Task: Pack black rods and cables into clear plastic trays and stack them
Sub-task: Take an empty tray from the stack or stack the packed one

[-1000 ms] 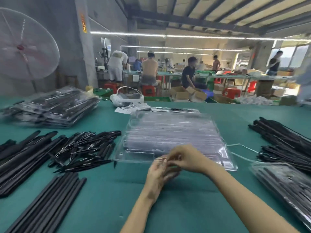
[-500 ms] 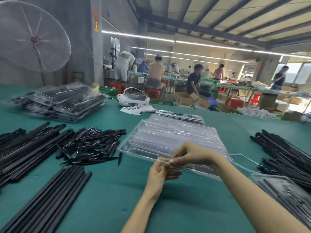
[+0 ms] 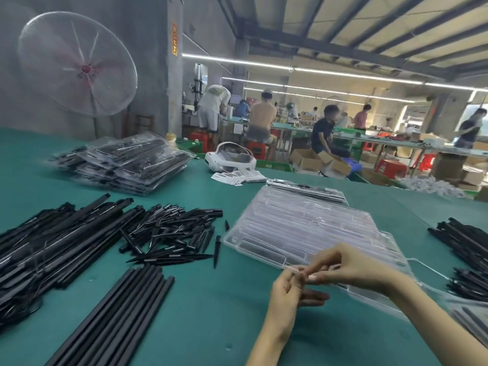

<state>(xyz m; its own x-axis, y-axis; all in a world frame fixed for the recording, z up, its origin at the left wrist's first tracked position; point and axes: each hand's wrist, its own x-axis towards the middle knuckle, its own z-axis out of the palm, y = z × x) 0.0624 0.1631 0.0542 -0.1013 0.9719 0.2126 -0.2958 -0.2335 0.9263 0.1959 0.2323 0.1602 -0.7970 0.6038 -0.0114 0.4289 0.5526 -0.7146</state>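
A stack of empty clear plastic trays (image 3: pixel 303 225) lies on the green table in front of me. My left hand (image 3: pixel 287 289) and my right hand (image 3: pixel 351 268) meet at its near edge, fingers pinched on the rim of the top tray. Long black rods (image 3: pixel 116 318) lie in a row at the lower left. Beside them sit a heap of longer rods (image 3: pixel 47 247) and a pile of short black pointed pieces (image 3: pixel 174 233). More black rods and cables (image 3: pixel 464 249) lie at the right edge.
Packed trays (image 3: pixel 124 162) are stacked at the far left. A white headset (image 3: pixel 229 159) and paper leaflets (image 3: pixel 240 178) lie at the table's back. One filled tray (image 3: pixel 309 190) sits behind the empty stack. A large fan (image 3: pixel 76 64) stands at left. People work at benches beyond.
The view has swung left and upward. Both hands stay pinched at the near edge of the tray stack, which now appears tilted and further right.
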